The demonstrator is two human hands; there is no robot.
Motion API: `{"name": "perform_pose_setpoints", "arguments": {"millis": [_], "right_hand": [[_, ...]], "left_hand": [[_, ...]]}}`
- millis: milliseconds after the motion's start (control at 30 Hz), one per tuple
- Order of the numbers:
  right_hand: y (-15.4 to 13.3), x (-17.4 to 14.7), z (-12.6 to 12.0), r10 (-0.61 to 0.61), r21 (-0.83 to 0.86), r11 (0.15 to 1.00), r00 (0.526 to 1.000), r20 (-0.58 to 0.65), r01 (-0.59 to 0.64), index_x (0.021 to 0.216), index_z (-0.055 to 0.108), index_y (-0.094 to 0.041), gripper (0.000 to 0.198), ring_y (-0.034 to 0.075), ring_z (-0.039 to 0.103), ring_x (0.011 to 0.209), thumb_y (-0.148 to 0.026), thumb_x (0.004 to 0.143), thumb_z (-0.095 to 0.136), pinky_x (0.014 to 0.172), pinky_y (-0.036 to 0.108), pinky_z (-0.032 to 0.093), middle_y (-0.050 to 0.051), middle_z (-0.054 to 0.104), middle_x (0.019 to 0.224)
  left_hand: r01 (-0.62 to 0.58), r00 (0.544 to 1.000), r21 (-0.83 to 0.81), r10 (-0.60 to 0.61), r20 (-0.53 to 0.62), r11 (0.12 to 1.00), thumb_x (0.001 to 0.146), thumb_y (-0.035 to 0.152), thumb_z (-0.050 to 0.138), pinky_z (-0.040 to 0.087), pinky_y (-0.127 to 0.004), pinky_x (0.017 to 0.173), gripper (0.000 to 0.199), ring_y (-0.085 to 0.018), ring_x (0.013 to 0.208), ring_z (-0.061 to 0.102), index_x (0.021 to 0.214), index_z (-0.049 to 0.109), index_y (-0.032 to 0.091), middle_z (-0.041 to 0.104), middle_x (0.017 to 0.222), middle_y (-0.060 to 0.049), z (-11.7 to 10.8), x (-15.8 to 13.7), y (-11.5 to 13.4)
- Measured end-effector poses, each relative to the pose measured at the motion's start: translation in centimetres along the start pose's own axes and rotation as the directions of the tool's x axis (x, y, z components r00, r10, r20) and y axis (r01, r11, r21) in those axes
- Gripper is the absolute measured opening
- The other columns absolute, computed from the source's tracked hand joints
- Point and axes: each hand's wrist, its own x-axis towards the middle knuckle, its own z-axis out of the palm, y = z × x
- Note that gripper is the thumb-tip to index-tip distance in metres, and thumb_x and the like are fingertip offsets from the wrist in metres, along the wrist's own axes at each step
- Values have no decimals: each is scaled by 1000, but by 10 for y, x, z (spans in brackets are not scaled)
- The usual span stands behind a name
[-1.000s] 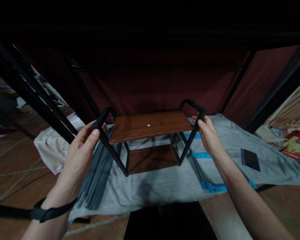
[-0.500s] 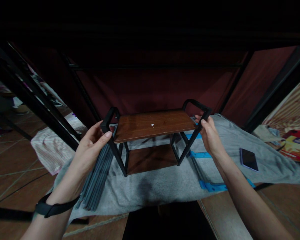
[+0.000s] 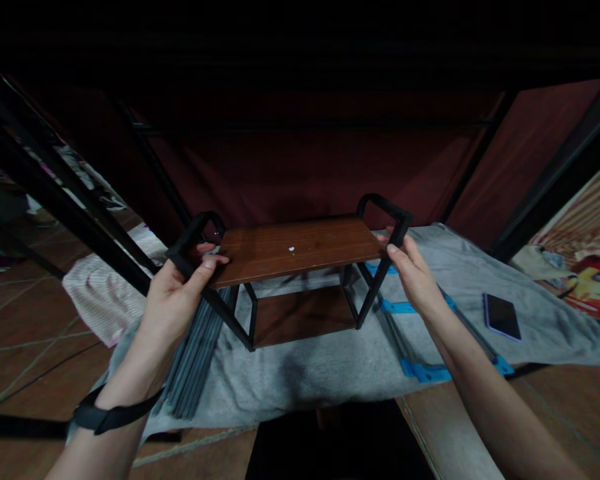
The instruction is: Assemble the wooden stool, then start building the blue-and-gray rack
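Note:
A small two-tier shelf with a brown wooden top board (image 3: 260, 250) stands in front of me, its lower board (image 3: 300, 317) near the blanket. Black metal side frames (image 3: 375, 290) carry both boards and curve above the top one. My left hand (image 3: 175, 293) is closed around the left frame, its thumb and fingertips by the board's end. On the opposite side, my right hand (image 3: 413, 270) grips the right frame, some fingers behind it. Both frames lean, with the left one tilted outward. A small white spot (image 3: 291, 249) shows on the top board.
Grey tubes (image 3: 197, 363) lie bundled on a grey blanket (image 3: 280, 383), left of the shelf. To the right are thin bars with blue connectors (image 3: 430, 373) and a phone (image 3: 501, 315). Dark furniture legs (image 3: 570, 180) flank the space; a maroon panel (image 3: 305, 167) closes the back.
Both hands and the shelf's upper part have shifted left, while its feet stay in place. The left frame leans further outward, and my left fingers now reach onto the top board's end.

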Motion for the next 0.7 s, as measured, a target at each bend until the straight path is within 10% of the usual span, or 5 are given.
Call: {"name": "perform_pose_setpoints", "arguments": {"millis": [433, 700], "right_hand": [[0, -3, 2, 130, 204, 969, 989, 65, -141, 123, 60, -34, 46, 23, 56, 127, -64, 90, 47, 107, 45, 45, 1, 66, 128], [111, -7, -14, 420, 147, 903, 901, -106, -404, 91, 65, -25, 34, 20, 68, 80, -54, 73, 67, 74, 34, 57, 2, 73, 86]], "left_hand": [[-31, 995, -36, 27, -99, 999, 83, 31, 73, 42, -42, 110, 31, -20, 100, 67, 109, 67, 17, 72, 94, -3, 4, -2, -5], [-23, 991, -21, 20, -131, 1000, 83, 28, 73, 43, -40, 109, 27, -17, 96, 67, 107, 67, 19, 72, 93, -1, 8, -5, 2]]}}
